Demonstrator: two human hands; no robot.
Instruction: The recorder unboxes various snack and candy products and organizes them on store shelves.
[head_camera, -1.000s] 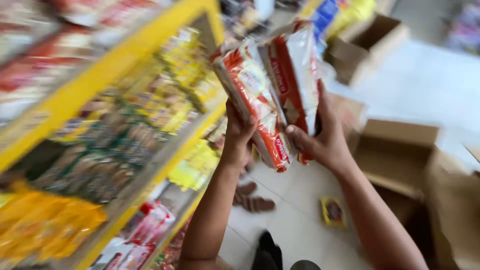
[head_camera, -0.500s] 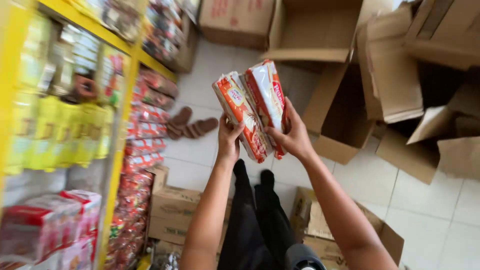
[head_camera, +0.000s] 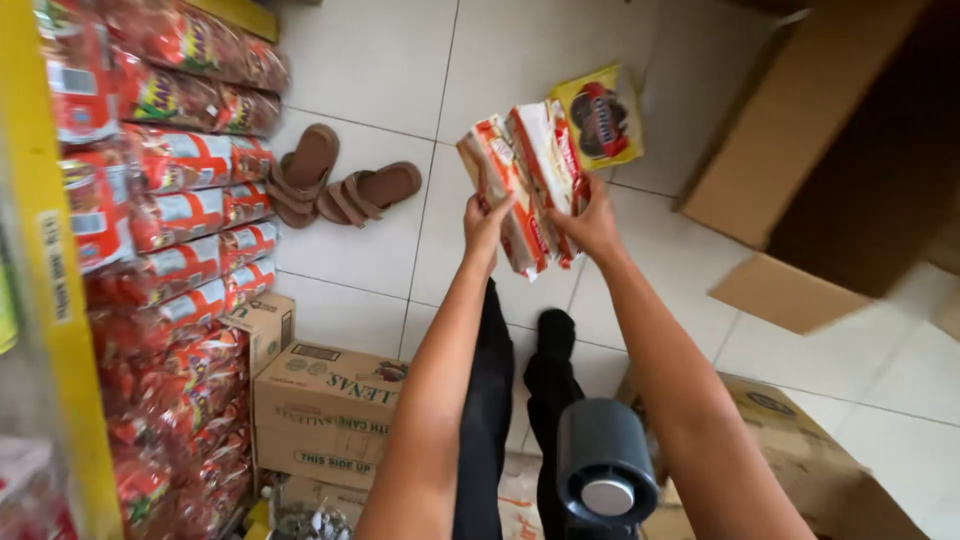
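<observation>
My left hand (head_camera: 485, 225) and my right hand (head_camera: 592, 222) together grip a small stack of red-and-white snack packets (head_camera: 525, 185), held upright out in front of me over the tiled floor. The left hand holds the stack's left side, the right hand its right side. A yellow packet with a dark red picture (head_camera: 600, 118) lies on the floor just behind the stack. My legs in black trousers (head_camera: 500, 400) show below my arms.
A yellow-framed shelf (head_camera: 50, 300) at the left is packed with red packets (head_camera: 190, 215). A pair of brown sandals (head_camera: 335, 185) lies on the floor. Closed cardboard cartons (head_camera: 325, 410) stand below the shelf. An open carton (head_camera: 840, 170) sits at the right. A grey round device (head_camera: 605, 470) hangs low.
The view has swung down from the upper shelves to the floor. Both hands have kept hold of the packets, now lower and over the tiles near the yellow packet.
</observation>
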